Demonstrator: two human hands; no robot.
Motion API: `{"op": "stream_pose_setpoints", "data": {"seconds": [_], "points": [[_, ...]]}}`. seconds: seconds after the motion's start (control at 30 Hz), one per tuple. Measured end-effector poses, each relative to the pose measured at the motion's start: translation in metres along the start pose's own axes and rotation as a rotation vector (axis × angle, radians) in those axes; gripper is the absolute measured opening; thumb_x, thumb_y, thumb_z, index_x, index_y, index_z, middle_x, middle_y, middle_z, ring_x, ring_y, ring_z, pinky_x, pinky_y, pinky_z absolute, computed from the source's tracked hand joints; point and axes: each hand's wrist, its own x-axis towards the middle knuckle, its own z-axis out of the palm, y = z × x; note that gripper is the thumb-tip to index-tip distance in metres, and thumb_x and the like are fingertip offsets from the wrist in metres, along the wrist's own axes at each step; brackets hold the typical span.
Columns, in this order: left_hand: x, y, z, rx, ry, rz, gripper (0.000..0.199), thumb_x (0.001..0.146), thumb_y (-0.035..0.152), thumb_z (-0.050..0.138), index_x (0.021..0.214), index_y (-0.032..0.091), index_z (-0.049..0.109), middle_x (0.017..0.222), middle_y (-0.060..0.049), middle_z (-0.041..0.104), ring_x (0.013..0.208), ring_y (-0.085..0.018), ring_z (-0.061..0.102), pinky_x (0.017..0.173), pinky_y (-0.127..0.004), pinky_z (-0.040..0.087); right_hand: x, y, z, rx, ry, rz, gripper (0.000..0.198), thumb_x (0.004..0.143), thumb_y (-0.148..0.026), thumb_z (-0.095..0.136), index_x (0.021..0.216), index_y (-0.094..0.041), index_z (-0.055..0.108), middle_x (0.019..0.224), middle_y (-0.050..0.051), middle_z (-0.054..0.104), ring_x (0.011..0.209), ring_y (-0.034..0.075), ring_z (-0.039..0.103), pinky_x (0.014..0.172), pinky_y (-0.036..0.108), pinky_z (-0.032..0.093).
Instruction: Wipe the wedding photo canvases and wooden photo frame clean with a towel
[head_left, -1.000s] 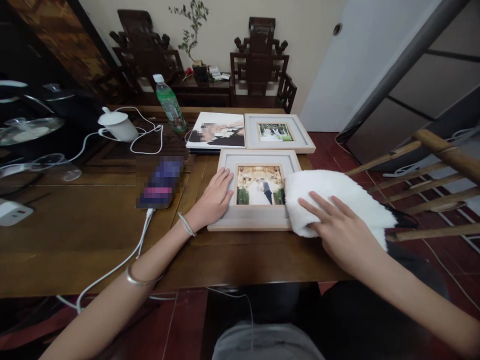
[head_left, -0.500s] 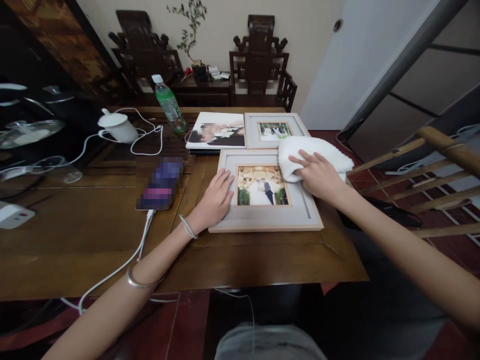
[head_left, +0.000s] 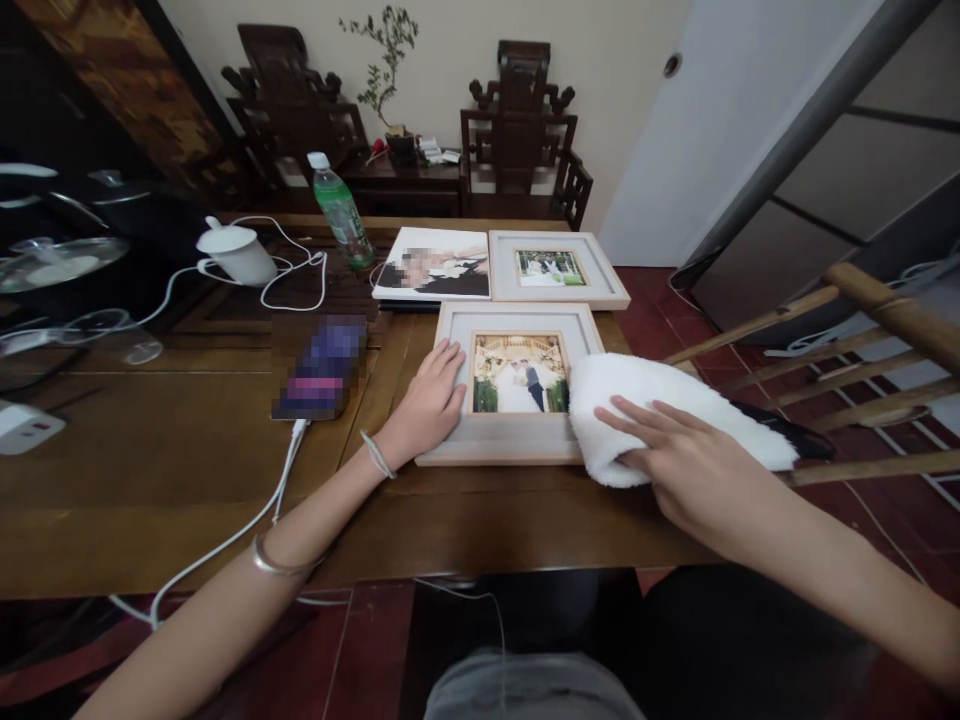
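Note:
A light wooden picture frame point(head_left: 517, 440) with a wedding photo lies flat on the table before me. My left hand point(head_left: 433, 400) rests on its left edge, fingers stretched out and holding nothing. On the frame's right side, a folded white fluffy cloth point(head_left: 615, 390) covers the edge and the lower right corner. My right hand point(head_left: 675, 460) presses on this cloth, fingers bent around part of it and the thumb tucked under. Behind lies a second picture frame point(head_left: 600, 255), beside a white photo album or panel point(head_left: 435, 262).
Left of the frame are a phone point(head_left: 319, 370) on a charging cable, a green-labelled bottle point(head_left: 341, 212), a lidded white cup point(head_left: 236, 252) and a clear plastic cup point(head_left: 112, 335). A wooden chair point(head_left: 885, 310) stands at the right, past the table's edge.
My right hand has slid the cloth toward me along the frame's right side, from the upper right corner to the lower right one. The left hand stays in place.

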Motion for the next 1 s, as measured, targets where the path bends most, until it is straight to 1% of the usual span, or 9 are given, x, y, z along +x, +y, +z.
{"op": "stream_pose_setpoints", "data": {"seconds": [0.2, 0.33, 0.47, 0.57, 0.67, 0.73, 0.8, 0.9, 1.0], "points": [[0.002, 0.0, -0.005, -0.006, -0.073, -0.012, 0.05, 0.095, 0.029, 0.036, 0.139, 0.004, 0.041, 0.15, -0.021, 0.038, 0.145, -0.031, 0.023, 0.118, -0.051, 0.023, 0.035, 0.015, 0.01, -0.098, -0.048, 0.115, 0.038, 0.069, -0.002, 0.049, 0.093, -0.019, 0.074, 0.143, 0.007, 0.051, 0.135, 0.031, 0.042, 0.104, 0.051, 0.042], [0.002, -0.001, -0.005, -0.006, -0.082, -0.012, 0.049, 0.096, 0.029, 0.036, 0.139, 0.008, 0.042, 0.151, -0.018, 0.037, 0.145, -0.03, 0.022, 0.118, -0.052, 0.022, 0.072, 0.047, 0.022, -0.206, 0.008, 0.157, 0.037, 0.076, 0.0, 0.047, 0.096, -0.016, 0.073, 0.144, 0.008, 0.05, 0.136, 0.031, 0.041, 0.105, 0.051, 0.04], [0.001, -0.001, -0.003, -0.005, -0.056, 0.006, 0.049, 0.096, 0.028, 0.036, 0.139, 0.007, 0.042, 0.15, -0.019, 0.038, 0.145, -0.03, 0.023, 0.118, -0.051, 0.023, 0.108, 0.07, 0.03, -0.225, 0.084, 0.233, 0.039, 0.082, -0.001, 0.045, 0.109, -0.013, 0.07, 0.148, 0.011, 0.044, 0.138, 0.034, 0.035, 0.108, 0.058, 0.033], [0.001, -0.001, -0.002, -0.012, -0.041, 0.013, 0.049, 0.096, 0.028, 0.036, 0.139, 0.006, 0.043, 0.149, -0.02, 0.038, 0.145, -0.03, 0.023, 0.118, -0.052, 0.024, 0.139, 0.061, 0.027, -0.201, 0.194, 0.233, 0.035, 0.085, -0.004, 0.048, 0.11, -0.013, 0.07, 0.153, 0.011, 0.037, 0.142, 0.036, 0.026, 0.111, 0.062, 0.024], [0.0, -0.002, -0.001, -0.018, -0.019, 0.026, 0.047, 0.096, 0.027, 0.036, 0.139, 0.009, 0.043, 0.149, -0.018, 0.039, 0.145, -0.03, 0.024, 0.118, -0.053, 0.024, 0.17, 0.03, 0.019, -0.181, 0.265, 0.098, 0.029, 0.091, -0.012, 0.047, 0.104, -0.015, 0.073, 0.155, 0.008, 0.033, 0.144, 0.034, 0.021, 0.114, 0.059, 0.018], [0.0, -0.003, -0.001, -0.026, -0.005, 0.036, 0.047, 0.095, 0.023, 0.035, 0.139, 0.009, 0.043, 0.148, -0.018, 0.04, 0.145, -0.029, 0.024, 0.118, -0.053, 0.024, 0.186, 0.008, 0.014, -0.173, 0.289, 0.004, 0.031, 0.095, -0.015, 0.042, 0.106, -0.015, 0.071, 0.154, 0.007, 0.035, 0.144, 0.031, 0.021, 0.115, 0.054, 0.017], [-0.001, -0.005, -0.001, -0.045, -0.005, 0.048, 0.049, 0.092, 0.016, 0.035, 0.14, 0.01, 0.042, 0.148, -0.017, 0.041, 0.145, -0.029, 0.023, 0.118, -0.054, 0.024, 0.196, -0.008, 0.012, -0.167, 0.285, -0.023, 0.034, 0.097, -0.015, 0.038, 0.107, -0.014, 0.07, 0.152, 0.006, 0.039, 0.143, 0.028, 0.025, 0.114, 0.049, 0.02], [-0.003, -0.007, 0.0, -0.073, -0.017, 0.059, 0.058, 0.085, 0.007, 0.036, 0.143, 0.015, 0.04, 0.15, -0.015, 0.039, 0.146, -0.029, 0.022, 0.117, -0.056, 0.024, 0.2, -0.013, 0.013, -0.164, 0.252, 0.017, 0.034, 0.095, -0.012, 0.038, 0.106, -0.012, 0.07, 0.148, 0.006, 0.045, 0.141, 0.029, 0.03, 0.113, 0.048, 0.024], [-0.003, -0.008, 0.001, -0.085, -0.014, 0.064, 0.061, 0.082, 0.005, 0.037, 0.142, 0.014, 0.041, 0.151, -0.015, 0.037, 0.146, -0.03, 0.02, 0.117, -0.058, 0.023, 0.194, 0.003, 0.019, -0.173, 0.215, 0.059, 0.033, 0.093, -0.01, 0.04, 0.104, -0.011, 0.071, 0.146, 0.008, 0.047, 0.14, 0.031, 0.03, 0.112, 0.053, 0.024]]}}
